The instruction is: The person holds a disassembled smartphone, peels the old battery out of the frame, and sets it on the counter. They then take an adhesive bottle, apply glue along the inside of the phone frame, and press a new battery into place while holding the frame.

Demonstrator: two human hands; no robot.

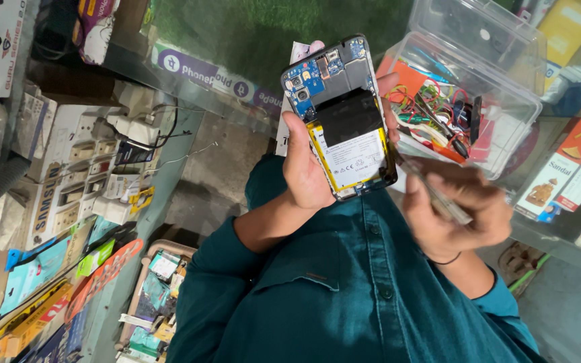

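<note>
My left hand [304, 168] holds a smartphone [344, 114] with its back cover off, thumb pressed on the phone's left edge. The open back shows a blue circuit board [321, 67] at the top and a black and white battery [352, 144] with a yellow border below it. My right hand [455, 212] is beside the phone's lower right corner and grips a thin metal tool [432, 191], blurred, whose tip points at the phone's right edge. Both sleeves and my shirt [344, 289] are teal.
A clear plastic box [506, 87] with its lid open holds wires, small tools and parts, just right of the phone. Power strips and plugs [95, 168] lie at left. Packaged goods sit in a tray [156, 296] at lower left, cartons [579, 161] at right.
</note>
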